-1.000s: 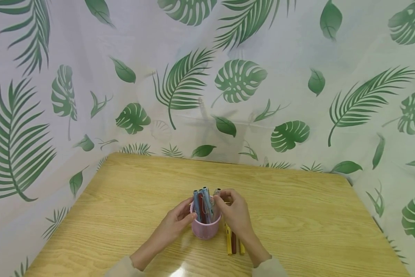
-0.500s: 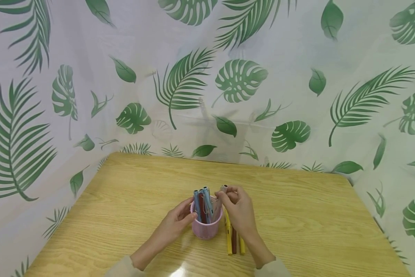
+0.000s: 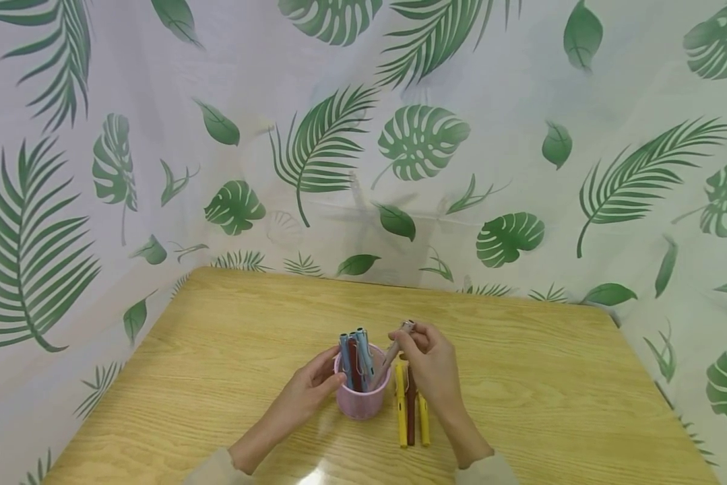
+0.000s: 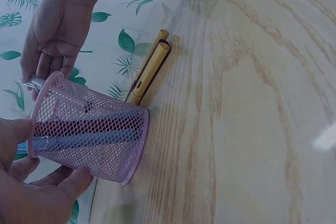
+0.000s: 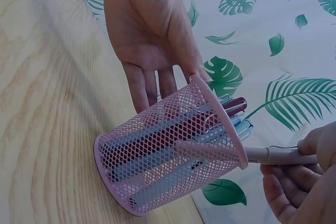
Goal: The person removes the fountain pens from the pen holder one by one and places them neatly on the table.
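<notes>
Your left hand [image 3: 311, 380] holds the pink mesh cup [image 3: 360, 405], thumb on one side, fingers round the other, up by the rim. Cup stands upright on the worktop [image 3: 248, 323], roughly midway between the left and right edges, well apart from the far edge; near edge is out of the head view. Inside, blue pens [image 3: 344, 350] and a dark red pen [image 3: 354, 367] lean together toward the worktop's left edge, clips showing.

Your right hand [image 3: 430, 364] pinches a greyish-pink pen [image 5: 286, 156] near its top end, fingers narrow on it. That pen slants: lower end inside the cup, upper end out past the rim on the side toward the worktop's right edge. Can't tell if it touches the rim.

Just beside the cup, on its right-edge side, a brownish-red pen [image 3: 411, 421] lies on the worktop between two yellow pens [image 3: 402, 421], all running roughly from the near edge toward the far one. Your right hand partly covers them.

Light sleeves [image 3: 487, 471] show at your wrists, and a white leaf-print cloth [image 3: 321, 246] hangs behind the worktop's far edge.
</notes>
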`<action>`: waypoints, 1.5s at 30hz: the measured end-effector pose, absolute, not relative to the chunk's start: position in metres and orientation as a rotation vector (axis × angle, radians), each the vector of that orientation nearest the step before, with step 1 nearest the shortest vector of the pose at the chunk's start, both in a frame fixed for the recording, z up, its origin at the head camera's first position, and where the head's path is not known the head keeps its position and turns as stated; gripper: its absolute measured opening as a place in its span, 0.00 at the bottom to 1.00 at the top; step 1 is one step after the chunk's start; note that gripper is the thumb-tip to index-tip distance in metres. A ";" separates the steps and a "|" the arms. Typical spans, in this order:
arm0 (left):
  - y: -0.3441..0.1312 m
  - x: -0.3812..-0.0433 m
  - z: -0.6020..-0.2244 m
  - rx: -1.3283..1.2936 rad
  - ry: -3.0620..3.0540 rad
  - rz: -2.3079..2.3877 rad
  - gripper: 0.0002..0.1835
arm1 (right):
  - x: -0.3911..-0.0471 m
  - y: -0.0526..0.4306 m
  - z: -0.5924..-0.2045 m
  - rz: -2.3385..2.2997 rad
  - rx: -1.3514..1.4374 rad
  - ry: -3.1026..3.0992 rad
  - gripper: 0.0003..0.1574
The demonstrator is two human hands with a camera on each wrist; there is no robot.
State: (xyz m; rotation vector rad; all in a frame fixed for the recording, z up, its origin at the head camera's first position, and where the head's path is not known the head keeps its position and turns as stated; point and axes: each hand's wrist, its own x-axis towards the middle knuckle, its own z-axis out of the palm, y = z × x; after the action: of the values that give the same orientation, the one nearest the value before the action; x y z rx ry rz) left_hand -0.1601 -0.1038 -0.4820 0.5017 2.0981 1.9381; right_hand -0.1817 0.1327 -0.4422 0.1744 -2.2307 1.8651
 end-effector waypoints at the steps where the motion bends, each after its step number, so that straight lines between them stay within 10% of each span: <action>1: -0.104 -0.160 -0.482 0.503 2.101 1.939 0.35 | -0.182 0.133 -0.441 1.874 0.175 -2.226 0.10; 45: -0.105 -0.161 -0.484 0.545 2.097 1.936 0.35 | -0.182 0.167 -0.435 1.934 0.168 -2.211 0.17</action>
State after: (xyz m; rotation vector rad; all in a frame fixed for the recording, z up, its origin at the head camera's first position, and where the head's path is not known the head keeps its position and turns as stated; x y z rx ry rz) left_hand -0.1612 -0.1052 -0.4842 0.5450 2.0975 1.9358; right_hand -0.1816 0.1668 -0.4345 0.1678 -2.2107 1.9338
